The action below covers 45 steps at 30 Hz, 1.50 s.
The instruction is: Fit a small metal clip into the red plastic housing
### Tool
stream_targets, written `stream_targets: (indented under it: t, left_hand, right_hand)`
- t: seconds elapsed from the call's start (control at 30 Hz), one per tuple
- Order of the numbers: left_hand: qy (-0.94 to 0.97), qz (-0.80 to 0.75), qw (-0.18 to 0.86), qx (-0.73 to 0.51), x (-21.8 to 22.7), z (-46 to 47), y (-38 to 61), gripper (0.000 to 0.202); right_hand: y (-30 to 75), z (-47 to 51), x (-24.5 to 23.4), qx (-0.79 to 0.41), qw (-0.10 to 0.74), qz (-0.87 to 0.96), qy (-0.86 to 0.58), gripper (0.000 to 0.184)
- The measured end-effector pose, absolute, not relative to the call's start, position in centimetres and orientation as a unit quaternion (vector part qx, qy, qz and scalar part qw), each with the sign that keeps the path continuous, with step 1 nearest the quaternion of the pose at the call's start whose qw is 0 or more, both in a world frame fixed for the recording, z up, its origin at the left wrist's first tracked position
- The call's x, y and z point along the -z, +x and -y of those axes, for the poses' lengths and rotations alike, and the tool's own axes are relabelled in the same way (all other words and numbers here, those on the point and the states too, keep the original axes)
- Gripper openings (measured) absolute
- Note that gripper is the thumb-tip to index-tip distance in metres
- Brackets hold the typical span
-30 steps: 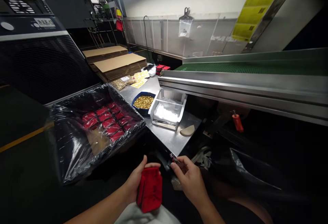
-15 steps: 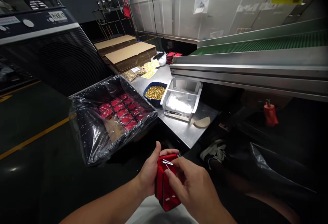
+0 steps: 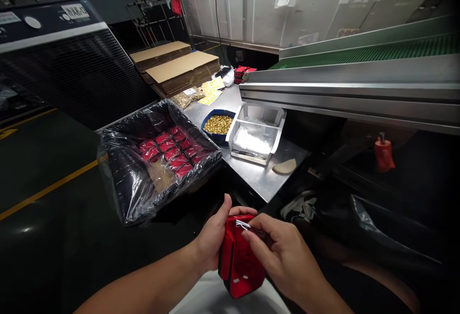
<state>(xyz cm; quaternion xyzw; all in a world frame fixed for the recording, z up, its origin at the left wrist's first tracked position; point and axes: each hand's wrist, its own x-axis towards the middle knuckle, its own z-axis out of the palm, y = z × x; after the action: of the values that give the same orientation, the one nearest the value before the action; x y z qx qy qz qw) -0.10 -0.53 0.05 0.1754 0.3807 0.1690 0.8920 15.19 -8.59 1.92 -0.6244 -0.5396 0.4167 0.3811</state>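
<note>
My left hand [image 3: 210, 243] is closed around a red plastic casing [image 3: 239, 256] with black edges, thumb pointing up along its side. The casing is tilted and its open side faces me. Above its upper end, my right hand [image 3: 289, 252] pinches several thin, shiny pins [image 3: 243, 225] between thumb and forefinger. Their tips lie over the casing's upper inside; whether they touch it I cannot tell. Two small pale marks or slots show near the casing's lower end. The remaining fingers of my right hand are partly hidden behind the thumb.
Left stands a black crate [image 3: 120, 175] lined with clear plastic, with red pieces inside. The metal table [image 3: 257, 180] bears a blue bowl [image 3: 206, 129] of small gold parts, a clear bin [image 3: 275, 144] and flattened cardboard [image 3: 183, 72]. A green conveyor [image 3: 359, 58] runs behind; someone's shoe [image 3: 300, 207] is right.
The casing and both hands have shifted slightly right in view, and the casing's inside shows more. My right hand keeps its pinch on the pins.
</note>
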Motion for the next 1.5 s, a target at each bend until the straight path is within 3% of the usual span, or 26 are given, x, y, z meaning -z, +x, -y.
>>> stream_targets:
  t: [0.1, 0.23, 0.83, 1.07, 1.3, 1.4, 1.5]
  left_hand:
    - [0.153, -0.355, 0.908, -0.163, -0.2, 0.4, -0.2, 0.071]
    - [0.102, -0.327, 0.928, -0.146, -0.4, 0.4, 0.0, 0.068]
    - [0.056, -0.280, 0.953, -0.104, -0.4, 1.0, 0.4, 0.071]
    - [0.093, -0.352, 0.926, -0.099, -0.7, 0.6, 0.3, 0.081]
    - [0.004, -0.387, 0.915, -0.111, -0.2, 1.1, 1.2, 0.090]
    - [0.094, -0.424, 0.892, -0.121, 1.2, 1.8, 1.4, 0.085]
    - [0.257, -0.469, 0.819, -0.207, 2.1, 2.5, 1.0, 0.066]
  right_hand:
    - [16.2, 8.9, -1.7, -0.309, 0.408, 0.602, -0.612, 0.011]
    - [17.1, 8.8, -1.8, -0.146, 0.375, 0.720, -0.565, 0.030]
    - [17.3, 8.4, -2.2, -0.051, 0.314, 0.804, -0.502, 0.022]
    - [17.4, 10.1, -1.5, -0.099, 0.460, 0.693, -0.546, 0.029]
    - [13.2, 11.9, 0.2, -0.057, 0.550, 0.679, -0.483, 0.019]
    - [12.4, 11.6, 0.3, -0.152, 0.640, 0.494, -0.569, 0.023]
    - [13.0, 10.6, -0.1, -0.346, 0.715, 0.217, -0.568, 0.037]
